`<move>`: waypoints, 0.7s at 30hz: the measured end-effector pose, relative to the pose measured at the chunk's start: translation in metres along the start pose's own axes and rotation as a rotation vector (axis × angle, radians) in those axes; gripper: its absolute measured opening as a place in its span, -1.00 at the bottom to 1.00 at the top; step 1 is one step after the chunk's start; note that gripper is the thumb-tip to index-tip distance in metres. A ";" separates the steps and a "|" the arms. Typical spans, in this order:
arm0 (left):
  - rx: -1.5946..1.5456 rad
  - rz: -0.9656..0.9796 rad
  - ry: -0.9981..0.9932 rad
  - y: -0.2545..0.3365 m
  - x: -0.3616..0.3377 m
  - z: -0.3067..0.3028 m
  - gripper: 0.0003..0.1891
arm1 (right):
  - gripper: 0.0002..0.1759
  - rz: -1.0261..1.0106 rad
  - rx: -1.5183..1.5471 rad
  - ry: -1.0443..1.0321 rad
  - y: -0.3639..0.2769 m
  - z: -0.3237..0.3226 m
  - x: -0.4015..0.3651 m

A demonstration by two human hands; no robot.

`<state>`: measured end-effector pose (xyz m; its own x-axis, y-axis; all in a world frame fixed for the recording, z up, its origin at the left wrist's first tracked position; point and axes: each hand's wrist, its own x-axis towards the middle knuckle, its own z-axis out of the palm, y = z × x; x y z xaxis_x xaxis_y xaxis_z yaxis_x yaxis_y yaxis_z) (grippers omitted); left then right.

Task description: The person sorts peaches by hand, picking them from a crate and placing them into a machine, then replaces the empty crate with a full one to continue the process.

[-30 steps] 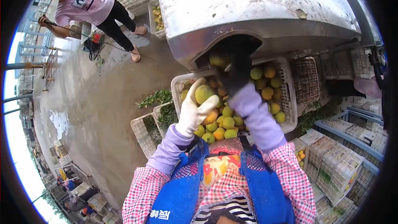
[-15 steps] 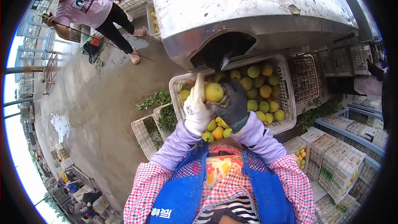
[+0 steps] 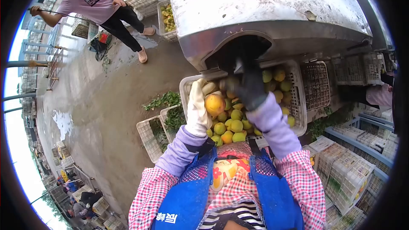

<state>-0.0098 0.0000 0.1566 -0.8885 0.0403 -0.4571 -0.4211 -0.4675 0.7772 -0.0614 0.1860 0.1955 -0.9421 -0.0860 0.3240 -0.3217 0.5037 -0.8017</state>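
Observation:
My left hand (image 3: 197, 110), in a white glove, is closed around a round, peach-like orange-yellow fruit (image 3: 215, 104) above the left part of a white plastic crate (image 3: 301, 113). Many yellow-green fruits (image 3: 234, 125) of the same kind fill this crate. My right hand (image 3: 251, 86), in a black glove, is smeared by motion over the crate's middle, just below the dark opening (image 3: 238, 47) of a metal machine. Its fingers are blurred, so I cannot tell what they hold. Beside its wrist a small shiny metal piece (image 3: 239, 64) shows at the opening.
The machine's broad metal top (image 3: 264, 0) lies ahead. Left of the crate stand small crates (image 3: 150, 138) with green leaves. A person (image 3: 98, 0) in a pink shirt stands at the far left, holding a thin rod. Stacked crates (image 3: 341, 166) and blue metal frames (image 3: 362, 145) line the right.
My hands have drawn apart: the right has moved up toward the opening, while the left keeps near the crate's left side with a fruit. The person at far left has shifted the rod.

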 end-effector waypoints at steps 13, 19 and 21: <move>0.302 0.147 -0.411 -0.002 -0.017 0.002 -0.26 | -0.33 0.703 0.714 -0.222 0.005 0.011 -0.091; 0.281 0.019 -0.376 0.012 -0.023 0.011 -0.28 | -0.18 0.250 0.091 -0.053 -0.003 0.007 -0.098; 0.186 -0.072 -0.371 0.012 -0.020 0.007 -0.30 | -0.10 0.070 -0.156 0.102 -0.001 0.013 -0.097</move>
<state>0.0020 -0.0004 0.1785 -0.8468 0.3980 -0.3529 -0.4800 -0.2861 0.8293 0.0287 0.1829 0.1587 -0.9447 0.0369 0.3259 -0.2302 0.6332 -0.7390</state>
